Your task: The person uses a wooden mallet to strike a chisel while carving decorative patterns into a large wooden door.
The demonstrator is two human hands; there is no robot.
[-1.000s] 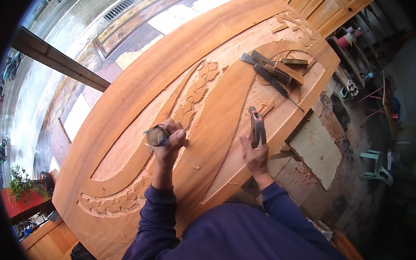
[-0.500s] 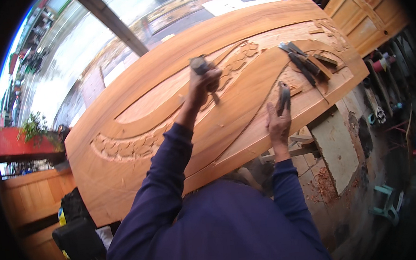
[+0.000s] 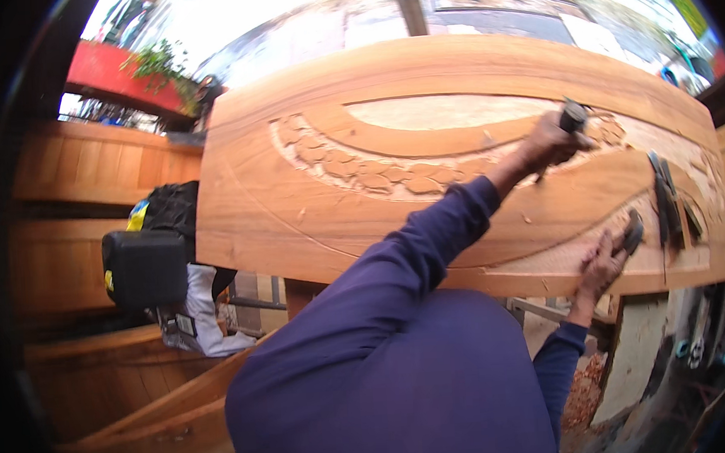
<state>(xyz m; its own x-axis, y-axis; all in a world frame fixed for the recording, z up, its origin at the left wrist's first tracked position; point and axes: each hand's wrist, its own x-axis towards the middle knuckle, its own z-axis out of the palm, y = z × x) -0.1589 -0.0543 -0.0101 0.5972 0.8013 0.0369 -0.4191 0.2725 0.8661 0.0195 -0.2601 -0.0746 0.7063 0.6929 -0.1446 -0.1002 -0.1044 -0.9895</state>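
Observation:
A large wooden panel with curved bands and a carved leaf chain lies across the view. Over the far right part of the carving, my left hand is closed round an upright chisel; its thick dark handle end sticks out above the fist and a thin blade shows below. My right hand, near the panel's front edge, grips a dark rounded tool whose kind I cannot make out. Beside it, several carving chisels lie together on the panel.
At the left stand a black case and paneled wooden boards. A potted plant sits beyond them. Wood shavings lie on the floor below the right front edge. A post rises behind the panel.
The view has swung to the left, so the panel sits farther right and more level. My left hand still holds the chisel over the carving; my right hand remains by the loose chisels.

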